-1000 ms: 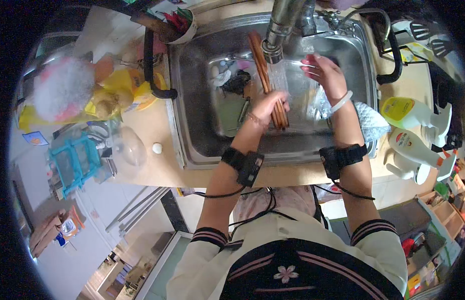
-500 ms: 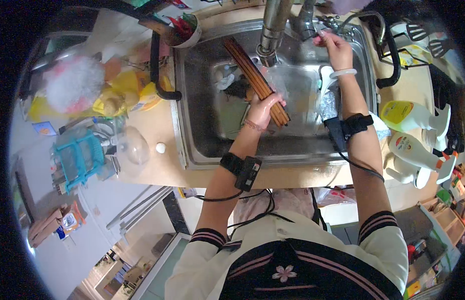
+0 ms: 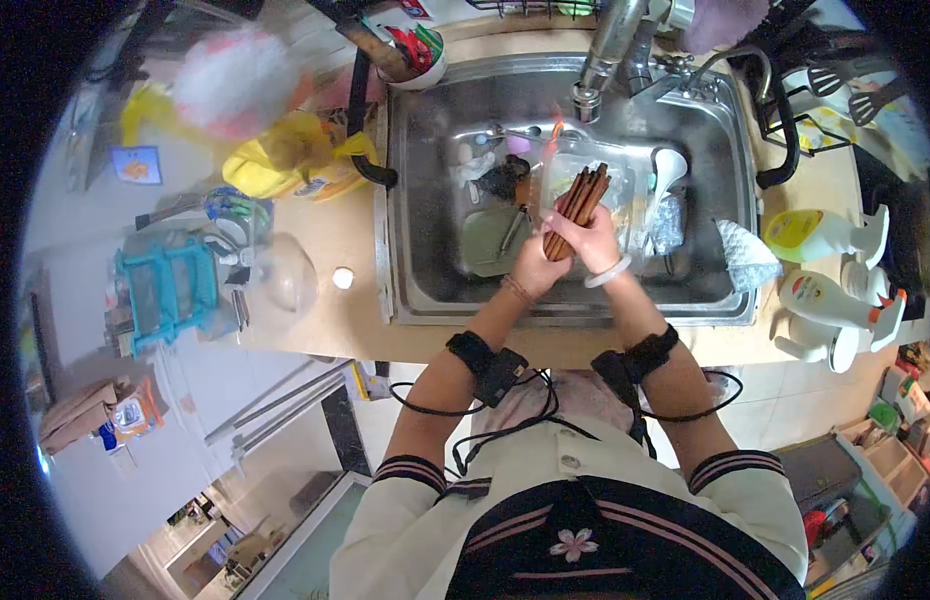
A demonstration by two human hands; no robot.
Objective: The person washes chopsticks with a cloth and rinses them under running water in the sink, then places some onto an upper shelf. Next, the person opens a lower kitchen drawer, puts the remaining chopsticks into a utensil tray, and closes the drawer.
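Observation:
A bundle of brown wooden chopsticks [image 3: 587,192] is held over the steel sink [image 3: 413,260], its tips pointing up and away from me. My left hand [image 3: 540,268] closes round the lower end. My right hand [image 3: 596,242], with a white bangle at its wrist, wraps the bundle just above and to the right, close against the left hand. Beneath them in the basin lies a clear plastic container [image 3: 633,190], partly hidden by the hands. To its right are a white spoon [image 3: 669,170] and a crumpled clear wrapper [image 3: 667,225].
A metal faucet [image 3: 600,60] hangs over the sink's back. Spray bottles [image 3: 820,235] stand on the right counter. Left of the sink are a yellow bag [image 3: 275,165], a clear dome [image 3: 287,275] and a blue rack [image 3: 167,292]. A folded cloth [image 3: 747,258] lies on the right rim.
My right hand has come down from the tap fittings at the back right to grip the chopsticks beside my left hand. The bundle now points up and right; the view has shifted.

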